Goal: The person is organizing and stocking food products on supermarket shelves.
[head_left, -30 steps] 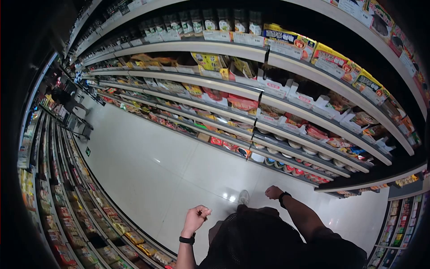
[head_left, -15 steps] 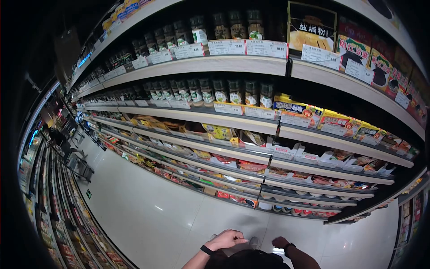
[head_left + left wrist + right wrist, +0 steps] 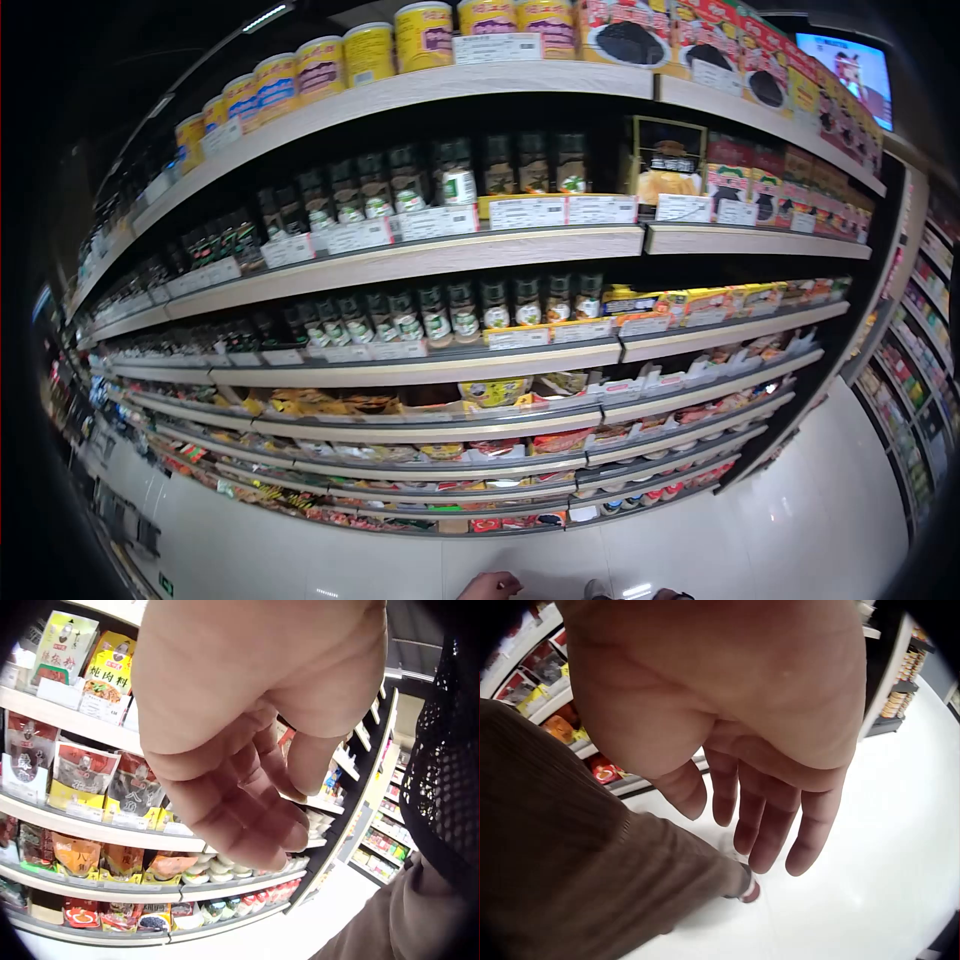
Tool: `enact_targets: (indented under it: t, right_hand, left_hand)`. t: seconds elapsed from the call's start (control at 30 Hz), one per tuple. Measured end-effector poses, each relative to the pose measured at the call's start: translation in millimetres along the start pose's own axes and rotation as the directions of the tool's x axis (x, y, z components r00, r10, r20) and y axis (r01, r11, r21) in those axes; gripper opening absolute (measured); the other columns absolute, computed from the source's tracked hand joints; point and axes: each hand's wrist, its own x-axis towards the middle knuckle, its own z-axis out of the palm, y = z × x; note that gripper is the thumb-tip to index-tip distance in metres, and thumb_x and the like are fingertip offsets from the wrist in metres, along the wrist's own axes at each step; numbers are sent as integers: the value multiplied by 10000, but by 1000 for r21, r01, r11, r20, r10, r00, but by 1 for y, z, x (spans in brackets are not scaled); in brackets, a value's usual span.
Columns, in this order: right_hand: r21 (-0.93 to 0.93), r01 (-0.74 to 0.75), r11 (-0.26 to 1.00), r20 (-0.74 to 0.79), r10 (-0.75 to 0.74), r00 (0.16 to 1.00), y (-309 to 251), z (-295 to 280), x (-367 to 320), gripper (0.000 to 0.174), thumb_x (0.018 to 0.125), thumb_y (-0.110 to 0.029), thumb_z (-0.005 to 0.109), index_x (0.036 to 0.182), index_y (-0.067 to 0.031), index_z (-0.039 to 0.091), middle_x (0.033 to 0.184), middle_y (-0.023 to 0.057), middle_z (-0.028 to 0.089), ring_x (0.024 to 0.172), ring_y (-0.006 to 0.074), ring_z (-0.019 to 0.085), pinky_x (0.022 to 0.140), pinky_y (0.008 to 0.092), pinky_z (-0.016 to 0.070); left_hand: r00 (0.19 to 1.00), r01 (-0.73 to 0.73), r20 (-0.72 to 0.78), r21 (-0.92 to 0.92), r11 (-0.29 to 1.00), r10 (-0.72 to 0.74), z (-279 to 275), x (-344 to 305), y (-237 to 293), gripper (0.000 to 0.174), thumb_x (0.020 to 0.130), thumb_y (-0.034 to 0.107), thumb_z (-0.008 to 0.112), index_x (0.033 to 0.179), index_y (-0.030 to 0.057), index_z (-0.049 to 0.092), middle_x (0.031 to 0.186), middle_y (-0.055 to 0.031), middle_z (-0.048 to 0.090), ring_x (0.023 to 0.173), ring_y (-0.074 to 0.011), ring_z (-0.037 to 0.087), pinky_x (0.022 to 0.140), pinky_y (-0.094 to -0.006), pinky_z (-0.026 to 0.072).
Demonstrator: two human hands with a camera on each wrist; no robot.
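Observation:
My left hand (image 3: 247,742) hangs with its fingers loosely bent and nothing in them. In the head view that same left hand (image 3: 490,586) shows at the bottom edge, in front of the lowest shelf. My right hand (image 3: 735,735) hangs beside the trouser leg (image 3: 622,847), its fingers relaxed and holding nothing. Only a sliver of the right hand (image 3: 668,594) shows in the head view. Behind the left hand stand shelves with seasoning pouches (image 3: 82,776) and a yellow packet (image 3: 109,671). Neither hand touches any goods.
A long shelf unit spans the head view, with yellow cans (image 3: 425,35) on top, spice jars (image 3: 455,175) below and boxes (image 3: 625,32) at upper right. A lit screen (image 3: 850,75) hangs at the right. Pale floor (image 3: 380,565) runs along its foot.
The head view has tilted up and moved closer to the shelves, bringing the top shelf's cans and the screen into sight. Both hands have sunk to the bottom edge, still holding nothing.

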Motion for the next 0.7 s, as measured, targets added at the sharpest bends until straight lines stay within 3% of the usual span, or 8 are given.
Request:
enact_targets:
  t: [0.07, 0.1, 0.17, 0.2, 0.4, 0.5, 0.6, 0.7]
  right_hand:
    - [-321, 342, 883, -29, -370, 928, -64, 9, 2, 325, 925, -309, 593, 1112, -100, 757, 1048, 118, 773, 903, 277, 734, 798, 421, 580]
    - [-372, 458, 807, -53, -511, 858, -96, 8, 1, 391, 939, -363, 535, 1148, -129, 768, 1048, 119, 782, 953, 306, 746, 858, 424, 586]
    - [-321, 551, 771, -193, -622, 759, -171, 15, -44, 379, 908, -326, 591, 1191, -131, 752, 1128, 132, 761, 1100, 309, 702, 987, 395, 542]
    - [-317, 624, 714, -241, -697, 675, -199, 20, -51, 309, 855, -296, 620, 1069, -122, 760, 1070, 126, 767, 1012, 344, 711, 915, 429, 558]
    - [-334, 610, 718, -199, -687, 699, -271, 37, -84, 347, 923, -330, 619, 1169, -114, 733, 1126, 130, 761, 1041, 302, 710, 933, 383, 542]
    - [-284, 561, 778, -137, -612, 779, -237, 60, -79, 386, 925, -348, 616, 1212, -113, 722, 1177, 132, 746, 1091, 307, 691, 970, 389, 523]
    - [-210, 504, 838, -61, -526, 849, -189, 89, -78, 427, 926, -367, 612, 1254, -112, 711, 1228, 133, 731, 1142, 311, 672, 1007, 395, 504]
    - [-141, 477, 868, -37, -486, 873, -163, 110, -77, 469, 927, -385, 609, 1296, -110, 700, 1279, 135, 715, 1192, 316, 653, 1044, 401, 485]
  left_hand:
    - [998, 22, 63, 46, 999, -25, -8, -13, -17, 277, 986, 309, 702, 962, 39, 761, 783, -94, 734, 698, -146, 682, 649, -341, 548]
    - [994, 37, 106, 12, 999, -38, -9, -14, -27, 290, 987, 321, 700, 955, 39, 760, 761, -86, 726, 693, -140, 678, 637, -336, 542]
    - [980, 91, 180, -51, 995, -80, -10, -18, -44, 315, 988, 344, 697, 941, 38, 759, 717, -69, 711, 683, -126, 672, 613, -326, 532]
    - [966, 139, 220, -2, 990, -136, -21, -17, -19, 335, 992, 359, 692, 936, 36, 761, 696, -51, 700, 669, -123, 651, 612, -324, 527]
    - [994, -83, 67, -61, 995, 87, 1, 8, -48, 254, 984, 287, 698, 952, 39, 746, 767, -38, 715, 689, -123, 618, 654, -306, 523]
    - [979, 54, 202, -307, 950, 10, -5, 17, -18, 160, 960, 173, 714, 1037, 34, 725, 791, -23, 699, 705, -118, 624, 671, -290, 523]
    - [987, -10, 133, -491, 871, 86, -8, 6, -8, 201, 939, 82, 720, 1132, 29, 707, 817, -17, 686, 703, -113, 622, 655, -278, 522]
    - [990, 121, 119, -423, 898, -77, -25, -14, -9, 227, 928, 31, 709, 1154, 26, 706, 794, -28, 678, 688, -110, 616, 636, -277, 521]
